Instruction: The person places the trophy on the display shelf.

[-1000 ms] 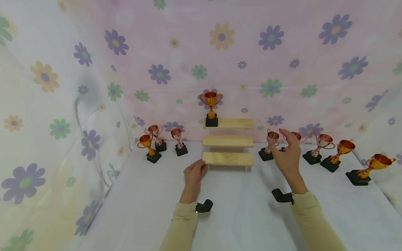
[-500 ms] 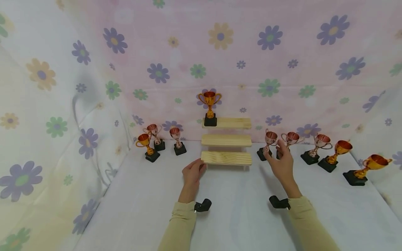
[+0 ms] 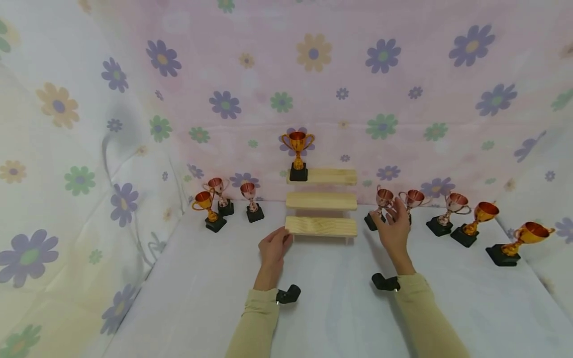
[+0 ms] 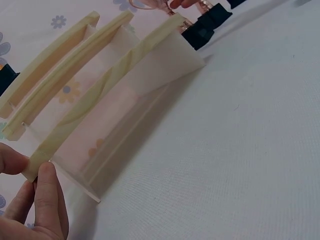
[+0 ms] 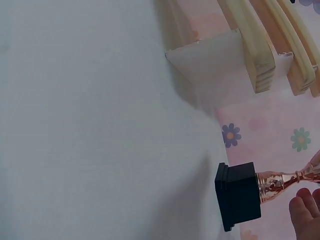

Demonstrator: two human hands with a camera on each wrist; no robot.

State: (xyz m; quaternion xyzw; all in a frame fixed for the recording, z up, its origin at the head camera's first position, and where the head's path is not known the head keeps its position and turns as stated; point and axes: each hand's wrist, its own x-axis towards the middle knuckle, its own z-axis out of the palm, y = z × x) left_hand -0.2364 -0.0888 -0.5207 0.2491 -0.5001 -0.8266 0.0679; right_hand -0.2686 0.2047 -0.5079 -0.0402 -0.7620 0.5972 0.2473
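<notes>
My left hand (image 3: 272, 248) pinches the near left end of the lowest board of a three-tier wooden display stand (image 3: 321, 226). The left wrist view shows thumb and fingers (image 4: 47, 195) on both sides of that board. To the right of the stand my right hand (image 3: 396, 236) reaches around a bronze trophy cup (image 3: 384, 197) with a black base (image 5: 237, 195). Its thumb and fingers lie on either side of the trophy's stem, and a gap shows beside the fingertips (image 5: 301, 200). A gold trophy cup (image 3: 298, 154) stands on the left of the top board.
Right of the hand stand two more bronze trophies (image 3: 414, 197) (image 3: 456, 203) and two gold trophies (image 3: 484, 213) (image 3: 530, 233). On the left are a gold trophy (image 3: 204, 201) and two bronze trophies (image 3: 216, 186) (image 3: 248, 191). Flowered cloth (image 3: 340, 114) hangs behind.
My right hand has come down and leftward to the nearest bronze trophy, and its thumb and fingers have drawn closer together. My left hand stays on the stand.
</notes>
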